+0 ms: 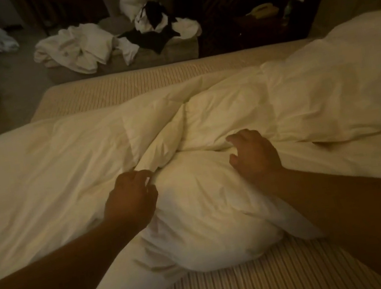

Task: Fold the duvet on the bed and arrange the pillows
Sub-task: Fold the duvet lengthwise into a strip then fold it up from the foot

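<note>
- The white duvet point(205, 121) lies bunched across the middle of the bed point(270, 280), running from the 9 o'clock edge of the view to the 3 o'clock edge.
- Bare striped mattress shows in a strip along the far side at 12 o'clock and in a wider patch on the near side at 6 o'clock.
- A rounded bulge of the duvet pushes toward 6 o'clock between the two forearms, its lower edge resting on the striped mattress.
- A puffier white mass, either a pillow or more duvet, sits at 2 o'clock; I cannot tell which.
- The left hand point(130, 199) reaches in from 8 o'clock, knuckles up, fingers point(145, 174) curled and pinching a fold of the duvet.
- The right hand point(253, 154) reaches in from 4 o'clock, palm down on the duvet, fingers bent and slightly spread, clawing into the fabric.
- Beyond the bed at 12 o'clock, a low bench point(176, 52) carries crumpled white linens point(77, 47) and dark clothes point(154, 37).
</note>
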`<state>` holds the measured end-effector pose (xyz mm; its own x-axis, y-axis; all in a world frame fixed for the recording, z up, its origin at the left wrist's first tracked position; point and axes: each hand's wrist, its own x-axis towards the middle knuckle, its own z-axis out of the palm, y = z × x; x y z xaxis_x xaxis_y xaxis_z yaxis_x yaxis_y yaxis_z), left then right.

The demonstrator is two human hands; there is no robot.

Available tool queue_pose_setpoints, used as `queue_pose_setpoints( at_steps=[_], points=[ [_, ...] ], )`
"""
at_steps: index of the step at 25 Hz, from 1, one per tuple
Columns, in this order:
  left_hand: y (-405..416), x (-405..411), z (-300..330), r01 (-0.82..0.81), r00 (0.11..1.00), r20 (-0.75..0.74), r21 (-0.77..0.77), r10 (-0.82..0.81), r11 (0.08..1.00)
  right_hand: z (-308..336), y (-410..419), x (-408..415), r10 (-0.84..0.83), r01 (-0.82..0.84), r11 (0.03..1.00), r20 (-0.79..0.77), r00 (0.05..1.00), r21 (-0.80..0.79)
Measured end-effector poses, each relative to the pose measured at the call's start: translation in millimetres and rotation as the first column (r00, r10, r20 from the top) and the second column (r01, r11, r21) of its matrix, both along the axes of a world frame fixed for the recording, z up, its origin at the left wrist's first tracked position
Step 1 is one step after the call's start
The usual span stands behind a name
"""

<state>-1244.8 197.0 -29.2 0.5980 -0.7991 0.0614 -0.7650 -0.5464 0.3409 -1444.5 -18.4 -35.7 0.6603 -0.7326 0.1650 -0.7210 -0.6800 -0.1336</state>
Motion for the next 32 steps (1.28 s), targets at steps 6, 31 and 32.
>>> queue_pose_setpoints(
  at_steps=[6,31,32],
  points=[
    [-24,76,-90,-0.031,0.929,0.35,0.397,-0.121,0.917,-105,-74,66,-0.012,0.009,0.999,-0.043,0.999,-0.053],
    [125,-33,-104,0.61,0.793,-0.188,0.256,-0.58,0.75,-18,24,-158,-0.228,0.265,0.939,-0.182,0.957,0.22],
    [139,-48,-103,0.588,0.809,-0.263,0.335,-0.526,0.736,-10,38,-178,-0.198,0.25,0.95,-0.26,0.945,0.185]
  ],
)
